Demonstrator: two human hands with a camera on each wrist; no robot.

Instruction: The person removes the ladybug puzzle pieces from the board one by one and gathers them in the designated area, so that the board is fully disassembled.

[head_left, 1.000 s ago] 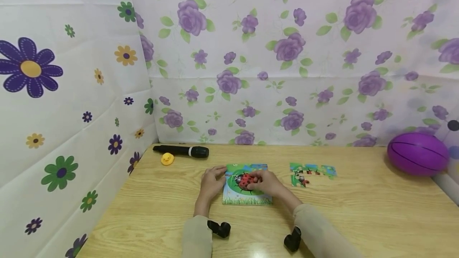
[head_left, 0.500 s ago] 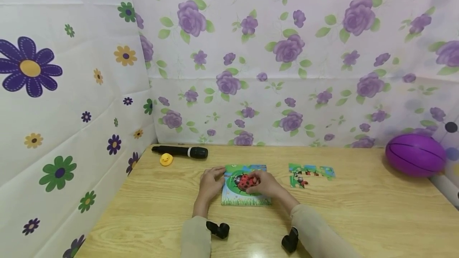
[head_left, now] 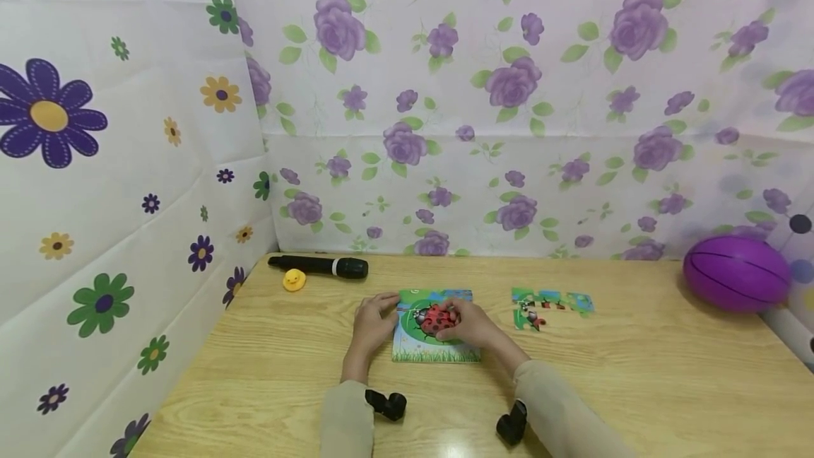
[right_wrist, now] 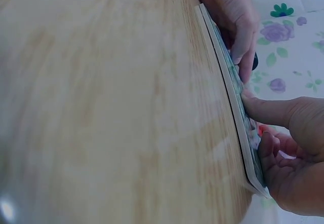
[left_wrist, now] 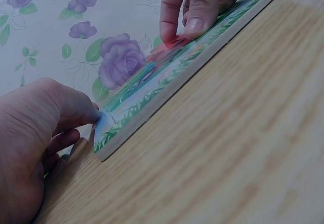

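1. A light wood-grain bench (head_left: pixel 267 387) carries everything.
2. Near its middle, a ladybug puzzle board (head_left: pixel 422 331) lies flat.
3. Loose puzzle pieces (head_left: pixel 526 316) lie close together, right of the board and apart from it.
4. A black microphone (head_left: pixel 311 266) with a white band lies at the far left.
5. A yellow duck (head_left: pixel 294 280) sits just in front of it.
6. A purple ball (head_left: pixel 738 273) rests far right.

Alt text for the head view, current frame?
A person's right hand touches a ladybug puzzle on a wooden table, while the left hand rests at the puzzle's left edge. Loose puzzle pieces lie to the right, a purple ball farther right; a black microphone and yellow toy duck sit back left.
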